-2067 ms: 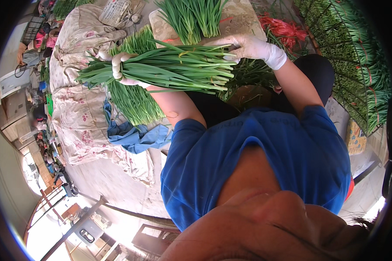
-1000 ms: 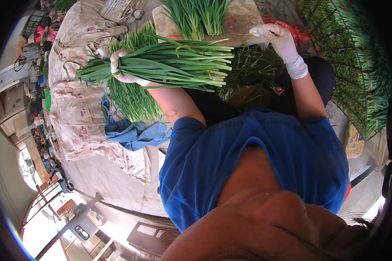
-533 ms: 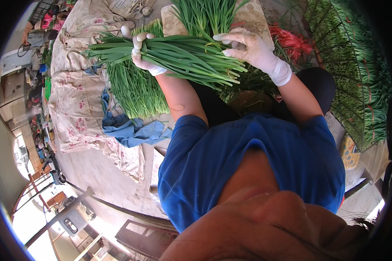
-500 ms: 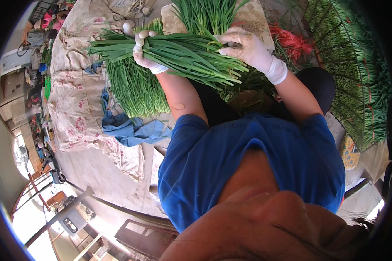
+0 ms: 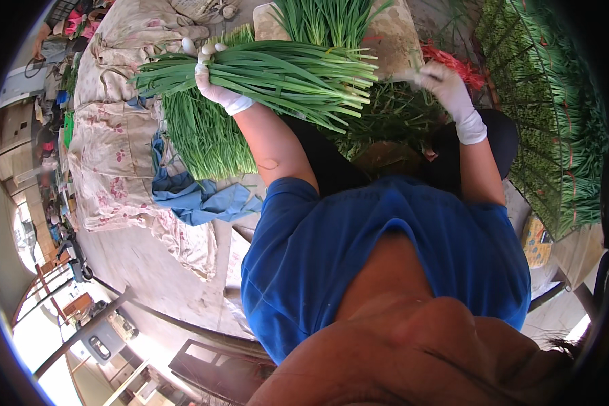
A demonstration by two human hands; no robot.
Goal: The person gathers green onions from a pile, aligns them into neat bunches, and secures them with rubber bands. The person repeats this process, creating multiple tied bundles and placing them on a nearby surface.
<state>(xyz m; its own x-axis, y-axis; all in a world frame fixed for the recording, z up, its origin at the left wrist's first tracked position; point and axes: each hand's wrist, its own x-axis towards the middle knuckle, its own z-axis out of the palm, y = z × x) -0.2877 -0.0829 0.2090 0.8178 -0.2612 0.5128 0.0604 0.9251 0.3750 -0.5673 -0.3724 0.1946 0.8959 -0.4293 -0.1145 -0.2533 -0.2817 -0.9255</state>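
My left hand [image 5: 212,78], in a white glove, is closed around a thick bunch of garlic chives [image 5: 287,78]. The green leaves point left and the pale stalk ends point right. My right hand [image 5: 445,86], gloved too, is clear of the bunch to its right, beside some red plastic strips [image 5: 446,59]. Its fingers are bent and drawn together, and the tips are blurred; what they hold, if anything, I cannot make out. A pile of chives [image 5: 206,139] lies below the held bunch, with more chives [image 5: 325,21] on a pale board [image 5: 396,37] ahead.
Loose leaf scraps [image 5: 392,111] lie between my legs. On the right, rows of tied green bundles [image 5: 575,135] stand beside dark netting [image 5: 521,122]. A floral cloth [image 5: 108,155] and a blue cloth [image 5: 196,201] are on the left.
My right hand has left the stalk ends and moved right and slightly down. The bunch in my left hand has shifted slightly left and up.
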